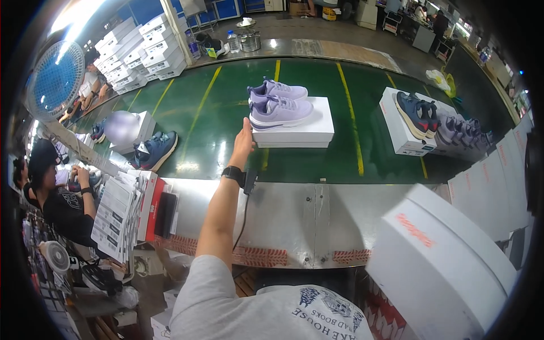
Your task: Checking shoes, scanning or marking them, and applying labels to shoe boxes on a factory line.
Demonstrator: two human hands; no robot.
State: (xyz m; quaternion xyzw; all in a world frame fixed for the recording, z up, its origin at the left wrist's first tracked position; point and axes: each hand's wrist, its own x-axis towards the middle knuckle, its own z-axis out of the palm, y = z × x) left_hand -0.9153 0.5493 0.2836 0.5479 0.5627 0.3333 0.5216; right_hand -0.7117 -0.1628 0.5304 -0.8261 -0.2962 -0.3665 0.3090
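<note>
Looking down from the head camera, I see a large white shoebox [447, 266] closest to me at lower right, filling that corner; the right hand is out of view, so I cannot tell its state. Left of centre, a stack of printed white cards [116, 218] stands on the metal counter [294, 215]. My left arm reaches forward across that counter, a black wristband with a dangling cable on the wrist. The left hand [245, 140] is held flat, fingers straight and together, touching the left end of a white box [294, 131] that sits on the green conveyor belt [215, 113]. On that box rests a pair of lilac sneakers [279, 105], side by side. Farther right on the belt, another white box [399, 127] carries navy sneakers [418, 113]. Beyond the belt, at far left, stacked white boxes [141, 51] line the floor.
</note>
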